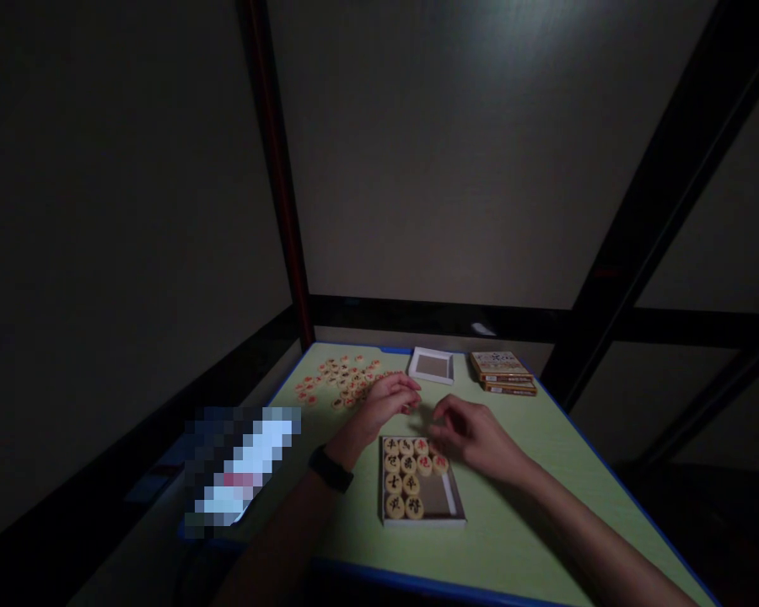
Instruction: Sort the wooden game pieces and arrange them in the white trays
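A shallow white box [455,506] lies on the green table [531,506] in front of me, partly filled with several round wooden game pieces [405,480] marked in black and red. My right hand [474,434] hovers over the box's far right corner, fingers curled together as in a pinch; what they hold, if anything, I cannot make out. My left hand [389,400], with a dark watch [331,468] on the wrist, reaches past the box toward a scatter of loose pieces [341,381], fingertips bent in a pinch.
An empty white box lid [431,365] lies at the table's far middle. A stack of flat brown boxes [503,372] sits at the far right. The table has a blue edge [632,497]; dark frame bars and pale walls surround it. A blurred patch lies lower left.
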{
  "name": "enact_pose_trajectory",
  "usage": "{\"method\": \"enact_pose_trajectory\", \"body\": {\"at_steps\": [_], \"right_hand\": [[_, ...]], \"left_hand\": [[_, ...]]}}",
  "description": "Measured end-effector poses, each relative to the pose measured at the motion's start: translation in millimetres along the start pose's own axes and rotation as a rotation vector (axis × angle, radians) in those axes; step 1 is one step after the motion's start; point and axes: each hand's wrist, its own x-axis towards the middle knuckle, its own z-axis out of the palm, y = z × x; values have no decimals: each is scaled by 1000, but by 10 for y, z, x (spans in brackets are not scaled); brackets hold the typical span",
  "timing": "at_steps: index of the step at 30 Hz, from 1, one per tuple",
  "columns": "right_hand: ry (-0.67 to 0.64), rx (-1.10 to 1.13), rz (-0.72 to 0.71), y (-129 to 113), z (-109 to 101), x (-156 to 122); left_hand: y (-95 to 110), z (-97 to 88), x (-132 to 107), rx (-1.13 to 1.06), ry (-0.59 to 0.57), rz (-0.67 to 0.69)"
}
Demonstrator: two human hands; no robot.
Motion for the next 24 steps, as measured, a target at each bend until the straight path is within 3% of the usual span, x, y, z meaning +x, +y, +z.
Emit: {"method": "enact_pose_trajectory", "body": {"at_steps": [3, 6, 9, 12, 15, 19, 24], "right_hand": [[258, 2, 48, 182, 95, 70], [333, -102, 112, 343, 161, 109], [335, -208, 139, 424, 171, 124], [334, -183, 106, 455, 153, 137], [281, -98, 60, 495, 143, 155], [202, -15, -6, 582, 144, 185], [162, 0, 0, 651, 106, 210]], "left_hand": [[-34, 10, 67, 100, 19, 22], [22, -63, 169, 238, 66, 58], [215, -306, 236, 537, 130, 124], [464, -701, 228, 1022, 192, 132], [635, -1121, 178, 1510, 158, -170], [654, -1506, 116, 1619, 156, -392], [511, -1678, 105, 1637, 110, -480]]}}
